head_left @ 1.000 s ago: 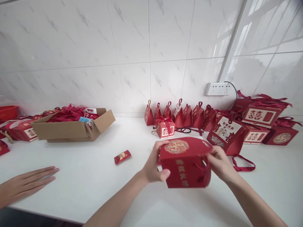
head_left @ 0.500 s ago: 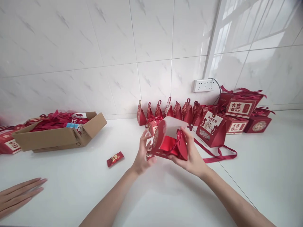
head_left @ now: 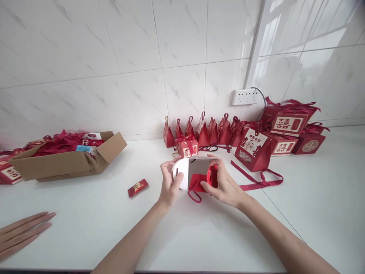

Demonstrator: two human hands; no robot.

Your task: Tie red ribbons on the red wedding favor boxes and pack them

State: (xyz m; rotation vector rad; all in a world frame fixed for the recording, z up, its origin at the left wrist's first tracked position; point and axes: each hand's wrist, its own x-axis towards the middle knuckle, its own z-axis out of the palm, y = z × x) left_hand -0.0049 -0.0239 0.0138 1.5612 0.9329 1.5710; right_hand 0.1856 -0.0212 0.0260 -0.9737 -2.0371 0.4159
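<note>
Between my hands is a red paper gift box (head_left: 196, 182), its white inside facing up and a red cord loop hanging at its front edge. My left hand (head_left: 170, 184) grips the rounded white flap, thumb on the inside. My right hand (head_left: 224, 182) holds the right side with its red flap, thumb inside and fingers behind. Just behind the held box sits a small red box with a bow (head_left: 187, 147). A red packet (head_left: 138, 188) lies left of my left hand.
A cardboard box (head_left: 65, 163) of red ribbons stands at left. Red cone boxes (head_left: 202, 132) line the wall, with a larger bag-shaped box (head_left: 253, 152), stacked boxes (head_left: 288, 123) and loose ribbon (head_left: 262, 185) at right. Another person's hand (head_left: 24, 234) rests at lower left.
The held box has turned so its white inside now faces up, and its cord loop hangs at the front. My left hand has closed on its left flap.
</note>
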